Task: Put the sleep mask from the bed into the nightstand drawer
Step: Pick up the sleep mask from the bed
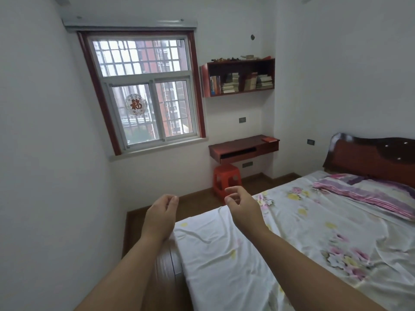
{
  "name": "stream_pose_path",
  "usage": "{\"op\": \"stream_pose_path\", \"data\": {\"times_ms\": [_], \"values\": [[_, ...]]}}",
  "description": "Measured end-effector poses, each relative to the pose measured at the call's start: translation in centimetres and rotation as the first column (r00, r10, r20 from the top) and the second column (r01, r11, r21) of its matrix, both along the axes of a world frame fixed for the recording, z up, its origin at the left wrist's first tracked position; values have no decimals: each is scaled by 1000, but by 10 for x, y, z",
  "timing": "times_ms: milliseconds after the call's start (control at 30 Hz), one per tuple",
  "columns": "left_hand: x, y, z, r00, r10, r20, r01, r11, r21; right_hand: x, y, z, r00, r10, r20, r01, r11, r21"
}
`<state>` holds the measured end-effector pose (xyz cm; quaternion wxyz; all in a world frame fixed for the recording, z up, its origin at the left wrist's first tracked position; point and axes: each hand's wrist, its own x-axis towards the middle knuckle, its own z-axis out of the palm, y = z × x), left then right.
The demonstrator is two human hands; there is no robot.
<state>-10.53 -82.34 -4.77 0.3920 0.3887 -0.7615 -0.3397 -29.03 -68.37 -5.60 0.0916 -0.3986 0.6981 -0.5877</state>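
**Hands out, mask nowhere in sight**

Head view, the only one we have: both arms stretched forward over the near corner of the bed (303, 221). The left hand (160, 213) hangs with fingers loosely curled, nothing in it. The right hand (241, 204) is the same story, fingers half bent, thumb apart, empty. Neither touches the sheet.

And the sleep mask? Not visible from here. The floral sheet (336, 239) lies bare across the mattress, and the striped pillow (370, 194) sits up by the headboard (368, 156); if the mask is on the bed, it's probably near that pillow or off the right edge of the frame. No nightstand shows either. The wall-mounted desk (243, 148) beside the window (143, 90) has an open slot, with a red stool (226, 177) beneath it, but that's not a nightstand as far as I can judge.

On handling, I'd expect a light, limp piece of fabric with an elastic strap. Nothing fragile, nothing slippery. A simple pinch at the padded middle should lift it, one hand enough, minding that the strap dangles and could snag on the drawer edge.
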Motion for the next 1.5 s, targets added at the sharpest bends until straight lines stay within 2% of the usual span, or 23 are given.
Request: {"op": "stream_pose_path", "data": {"times_ms": [167, 400, 667, 900, 1200, 1367, 1500], "values": [[17, -101, 4, 999, -45, 12, 45, 999, 7, 21, -96, 3, 998, -68, 6, 68, 998, 14], [18, -217, -8, 996, -87, -7, 87, 996, 38, 33, -221, -2, 997, -65, -32, 67, 997, 39], [-39, -354, -18, 992, -124, 39, 125, 992, -12, -10, -364, -13, 995, -83, -49, 83, 997, 5], [-146, -474, -14, 972, -189, 137, 201, 977, -77, -103, -474, -11, 987, -158, -38, 158, 987, -2], [-333, -539, -7, 910, -399, 115, 410, 907, -99, -235, -510, -5, 920, -384, -82, 384, 923, -17], [-442, -547, -24, 820, -552, 150, 569, 815, -113, -304, -505, -18, 817, -567, -106, 569, 822, -14], [-525, -551, -44, 688, -703, 183, 725, 676, -130, -345, -507, -33, 701, -706, -103, 710, 704, 9]]}}
